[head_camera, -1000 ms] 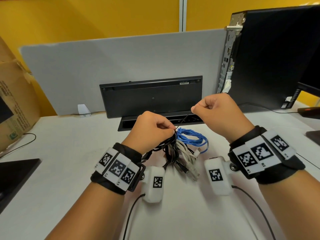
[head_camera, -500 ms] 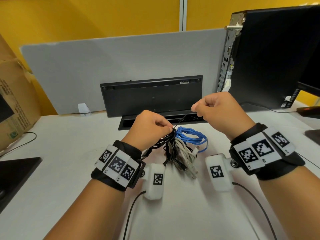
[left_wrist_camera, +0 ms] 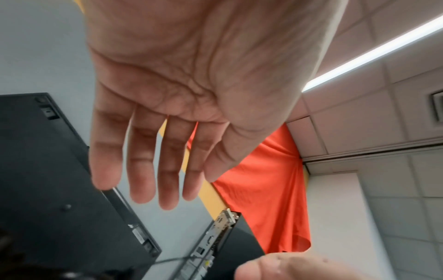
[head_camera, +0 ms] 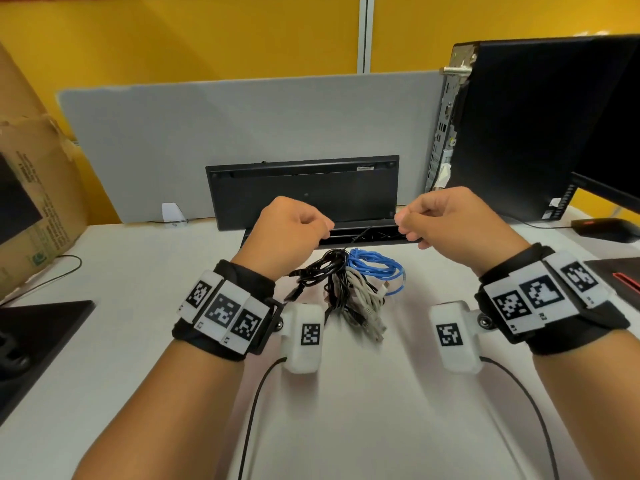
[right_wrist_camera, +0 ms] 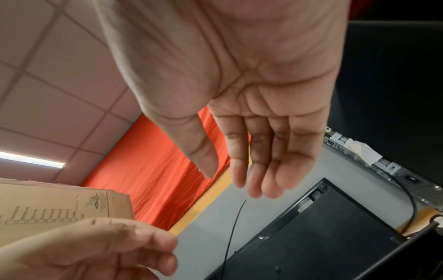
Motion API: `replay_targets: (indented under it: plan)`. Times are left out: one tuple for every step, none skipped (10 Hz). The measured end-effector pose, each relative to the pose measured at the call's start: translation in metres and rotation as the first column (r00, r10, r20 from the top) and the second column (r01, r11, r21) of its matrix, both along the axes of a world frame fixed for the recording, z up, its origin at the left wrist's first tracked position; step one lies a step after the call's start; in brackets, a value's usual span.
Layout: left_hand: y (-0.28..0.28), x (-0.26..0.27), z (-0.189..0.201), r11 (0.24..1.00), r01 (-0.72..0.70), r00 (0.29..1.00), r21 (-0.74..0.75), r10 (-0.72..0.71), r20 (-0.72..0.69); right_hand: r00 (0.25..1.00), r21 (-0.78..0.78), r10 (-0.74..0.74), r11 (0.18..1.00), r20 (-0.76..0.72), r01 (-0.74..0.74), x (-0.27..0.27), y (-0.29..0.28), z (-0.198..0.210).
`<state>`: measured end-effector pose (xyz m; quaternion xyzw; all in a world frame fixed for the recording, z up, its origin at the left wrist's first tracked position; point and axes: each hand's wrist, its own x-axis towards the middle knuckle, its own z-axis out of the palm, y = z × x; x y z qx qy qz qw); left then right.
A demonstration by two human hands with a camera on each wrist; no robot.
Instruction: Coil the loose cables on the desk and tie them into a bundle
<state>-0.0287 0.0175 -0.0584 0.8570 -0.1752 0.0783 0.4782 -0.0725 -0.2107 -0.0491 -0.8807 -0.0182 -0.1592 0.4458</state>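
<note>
Tangled bundle of black, grey-white and blue cables (head_camera: 349, 285) lies on the white desk top (head_camera: 346, 410), centre, just in front of the black keyboard (head_camera: 304, 192) that stands on edge against the grey partition panel (head_camera: 242, 133). Blue loops sit at the bundle's right rear, black loops left, pale strands trailing toward the viewer. A thin black tie strand (head_camera: 358, 237) rises from the top of the bundle, its free end up in the air between the hands.

Left hand (head_camera: 287, 233) hovers above the bundle's left rear. From the head view it looks knuckled over; its wrist view shows the fingers (left_wrist_camera: 167, 170) extended and relaxed, palm bare, holding nothing.

Right hand (head_camera: 453, 223) hovers above and right of the bundle. Wrist view shows fingers (right_wrist_camera: 271, 166) loosely extended, thumb apart, with the strand (right_wrist_camera: 233, 231) ending just short of the fingertips, not pinched.

Black computer tower (head_camera: 533, 133) stands at right rear; brown cardboard box (head_camera: 34, 209) at left.
</note>
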Motion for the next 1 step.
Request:
replay_targets:
  plan:
    - [0.0003, -0.0213, 0.0039, 1.0, -0.002, 1.0, -0.027, 0.003, 0.012, 0.999, -0.042, -0.008, 0.999, -0.039, 0.007, -0.0149, -0.0016, 0.0]
